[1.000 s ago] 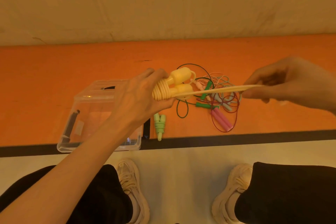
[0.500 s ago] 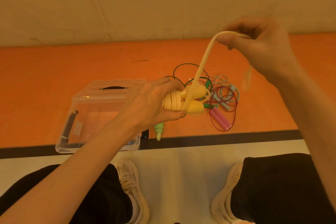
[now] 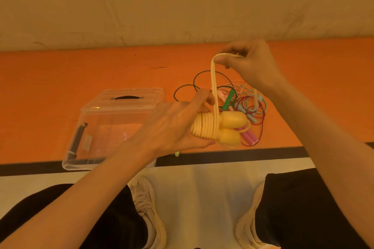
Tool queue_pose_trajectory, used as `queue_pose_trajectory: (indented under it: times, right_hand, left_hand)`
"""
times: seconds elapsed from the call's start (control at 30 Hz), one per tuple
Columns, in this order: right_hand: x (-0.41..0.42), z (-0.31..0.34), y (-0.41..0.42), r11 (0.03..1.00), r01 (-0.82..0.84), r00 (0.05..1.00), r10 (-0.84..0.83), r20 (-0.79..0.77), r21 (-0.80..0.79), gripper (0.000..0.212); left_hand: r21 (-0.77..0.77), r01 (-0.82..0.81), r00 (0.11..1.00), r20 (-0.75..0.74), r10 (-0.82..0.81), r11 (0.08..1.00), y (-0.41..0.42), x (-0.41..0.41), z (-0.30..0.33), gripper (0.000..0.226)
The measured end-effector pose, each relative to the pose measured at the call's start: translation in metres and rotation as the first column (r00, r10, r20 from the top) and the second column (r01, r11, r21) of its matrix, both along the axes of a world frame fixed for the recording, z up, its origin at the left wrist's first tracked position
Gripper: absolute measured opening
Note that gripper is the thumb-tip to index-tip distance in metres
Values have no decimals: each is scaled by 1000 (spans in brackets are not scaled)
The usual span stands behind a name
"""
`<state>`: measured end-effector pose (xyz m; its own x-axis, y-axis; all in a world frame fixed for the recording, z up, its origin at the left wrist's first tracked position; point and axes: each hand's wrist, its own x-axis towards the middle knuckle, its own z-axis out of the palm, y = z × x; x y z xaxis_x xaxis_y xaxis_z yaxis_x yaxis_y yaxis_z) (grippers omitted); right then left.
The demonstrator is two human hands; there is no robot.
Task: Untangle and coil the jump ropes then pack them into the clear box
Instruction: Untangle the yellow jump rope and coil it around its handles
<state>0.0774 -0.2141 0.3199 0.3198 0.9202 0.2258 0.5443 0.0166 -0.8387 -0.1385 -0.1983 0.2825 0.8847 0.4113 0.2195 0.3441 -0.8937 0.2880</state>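
Judging by its sag, the yellow jump rope (image 3: 215, 95) is deemed soft and light, its coiled handles gripped by the left hand (image 3: 174, 127) above the floor, its free loop pinched by the right hand (image 3: 251, 62).

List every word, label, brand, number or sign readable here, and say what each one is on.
No text can be read anywhere in this view.
Clear box: a pale sticker shows on its left wall, too blurred to read.
Yellow jump rope, gripped by the left hand with its cord pinched by the right hand: no print visible.
Tangled ropes on the orange floor: no markings visible.
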Motion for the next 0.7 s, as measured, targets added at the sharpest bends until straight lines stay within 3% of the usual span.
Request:
queue_pose_trajectory:
  times: [0.3,0.5,0.7]
  right_hand:
    - [8,-9,-1,999,-11,1000,11,-5,-51,11]
    - [13,-12,-1,998,16,999,-19,-41,-65,13]
    - [31,-9,-6,997,11,994,-19,-109,-75,20]
  left_hand:
    - [93,45,998,-55,-40,995,3,-4,0,56]
    - [-41,37,999,16,-36,998,5,-4,-1,61]
    - [-57,34,995,95,-29,998,12,-10,3,58]
